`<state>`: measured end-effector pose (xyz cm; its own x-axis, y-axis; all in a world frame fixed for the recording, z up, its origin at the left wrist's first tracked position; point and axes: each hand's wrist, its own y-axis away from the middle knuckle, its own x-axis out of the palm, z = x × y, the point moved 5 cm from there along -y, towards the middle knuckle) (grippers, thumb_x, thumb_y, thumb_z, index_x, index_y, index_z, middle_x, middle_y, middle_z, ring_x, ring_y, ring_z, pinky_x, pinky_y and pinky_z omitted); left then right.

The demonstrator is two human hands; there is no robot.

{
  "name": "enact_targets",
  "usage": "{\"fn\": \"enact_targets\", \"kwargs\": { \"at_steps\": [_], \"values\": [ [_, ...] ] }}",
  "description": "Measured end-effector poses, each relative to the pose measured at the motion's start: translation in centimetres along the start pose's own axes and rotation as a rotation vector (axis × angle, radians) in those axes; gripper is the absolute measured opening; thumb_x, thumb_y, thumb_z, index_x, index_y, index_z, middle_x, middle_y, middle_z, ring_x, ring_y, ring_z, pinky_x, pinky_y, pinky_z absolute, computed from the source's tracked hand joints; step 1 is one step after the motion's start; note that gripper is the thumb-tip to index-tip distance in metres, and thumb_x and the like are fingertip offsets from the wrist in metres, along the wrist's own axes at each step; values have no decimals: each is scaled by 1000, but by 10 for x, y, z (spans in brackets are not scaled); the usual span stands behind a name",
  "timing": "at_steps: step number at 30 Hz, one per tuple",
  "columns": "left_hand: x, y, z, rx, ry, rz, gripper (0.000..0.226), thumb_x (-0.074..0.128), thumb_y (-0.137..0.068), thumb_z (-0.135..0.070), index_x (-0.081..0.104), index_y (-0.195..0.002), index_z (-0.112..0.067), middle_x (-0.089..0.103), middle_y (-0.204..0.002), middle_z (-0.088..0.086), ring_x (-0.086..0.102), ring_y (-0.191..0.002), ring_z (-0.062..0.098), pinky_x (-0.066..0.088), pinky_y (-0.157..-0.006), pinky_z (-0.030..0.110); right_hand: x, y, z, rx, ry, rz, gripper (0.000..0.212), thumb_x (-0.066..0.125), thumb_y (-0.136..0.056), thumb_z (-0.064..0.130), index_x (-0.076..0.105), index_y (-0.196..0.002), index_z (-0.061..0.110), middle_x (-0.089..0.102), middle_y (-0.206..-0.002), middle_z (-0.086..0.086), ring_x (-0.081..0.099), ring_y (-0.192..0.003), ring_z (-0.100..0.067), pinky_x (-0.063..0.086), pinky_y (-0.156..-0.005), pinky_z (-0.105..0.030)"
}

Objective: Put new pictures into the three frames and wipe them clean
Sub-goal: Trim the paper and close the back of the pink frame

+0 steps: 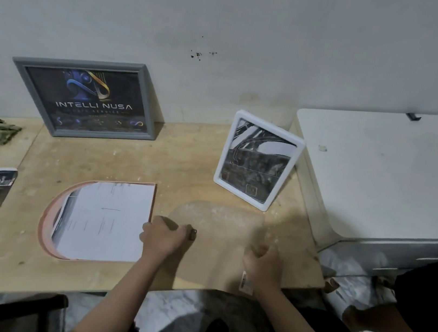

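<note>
frame back board (pixel 218 239) lies flat under both hands. left hand (pixel 163 238) curls, pinching a small dark clip (pixel 192 233). right hand (pixel 263 263) curls too, resting on the board; its grip is unclear.

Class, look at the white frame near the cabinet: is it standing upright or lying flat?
Standing upright. The white frame rests on its bottom edge on the table, leaning slightly back, its picture facing the camera.
</note>
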<state>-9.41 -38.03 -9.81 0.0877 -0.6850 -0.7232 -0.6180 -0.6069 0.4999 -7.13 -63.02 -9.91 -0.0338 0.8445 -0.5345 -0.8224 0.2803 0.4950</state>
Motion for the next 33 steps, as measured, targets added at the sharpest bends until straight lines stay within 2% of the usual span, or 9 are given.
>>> {"fn": "enact_targets", "kwargs": {
  "at_steps": [2,4,9,13,17,21,25,29,33],
  "values": [
    [-4,-6,3,-6,15,8,50,63,-78,-48,57,-112,-11,50,-120,16,48,-114,38,42,-95,39,-3,-5,-2,90,-135,25,33,62,-80,20,57,-108,3,63,-99,-11,58,-80,-23,42,-57,-28],
    [-7,-9,5,23,34,10,41,61,-73,-46,62,-101,-16,56,-114,14,52,-107,36,47,-92,40,-3,-8,-6,141,-185,39,35,63,-80,25,59,-108,3,64,-96,-12,59,-76,-21,42,-53,-26],
    [-23,-11,15,25,99,8,38,51,-57,-42,62,-85,-20,58,-106,12,55,-100,34,49,-81,34,-1,0,0,81,-174,36,34,66,-81,25,61,-107,4,63,-98,-11,59,-84,-23,52,-74,-37],
    [-51,-16,34,-5,115,-18,35,51,-57,-42,61,-80,-19,58,-102,11,54,-97,34,46,-76,32,22,19,14,31,-102,93,26,62,-79,27,58,-100,12,58,-106,-10,57,-92,-24,52,-80,-39],
    [-89,-26,65,-23,125,-79,38,56,-61,-47,58,-81,-15,56,-98,11,55,-94,34,46,-74,35,62,43,41,-4,-64,181,13,60,-84,22,54,-91,14,60,-99,-10,58,-83,-21,45,-67,-30],
    [-130,-42,102,-48,221,-158,32,61,-61,-42,54,-69,-12,61,-86,13,59,-83,33,49,-72,37,112,71,75,-96,-10,241,17,59,-85,23,58,-96,10,60,-95,-8,55,-73,-14,36,-54,-22],
    [-164,-53,126,-17,231,-227,29,66,-72,-30,50,-53,-14,62,-71,14,60,-76,33,49,-73,36,158,82,94,-168,39,240,34,58,-76,34,63,-100,10,65,-97,-8,61,-86,-24,42,-67,-25],
    [-186,-73,151,-33,190,-235,22,66,-76,-29,57,-71,-10,61,-88,18,60,-86,38,52,-82,40,200,90,105,-157,56,252,37,54,-72,34,62,-97,8,66,-93,-9,63,-84,-25,42,-66,-26],
    [-195,-96,169,-14,166,-194,22,64,-77,-31,57,-77,-9,60,-95,20,58,-92,40,50,-85,42,238,82,101,-166,113,239,56,48,-66,43,59,-112,13,65,-105,-9,63,-91,-25,52,-80,-33]
  ]
}}
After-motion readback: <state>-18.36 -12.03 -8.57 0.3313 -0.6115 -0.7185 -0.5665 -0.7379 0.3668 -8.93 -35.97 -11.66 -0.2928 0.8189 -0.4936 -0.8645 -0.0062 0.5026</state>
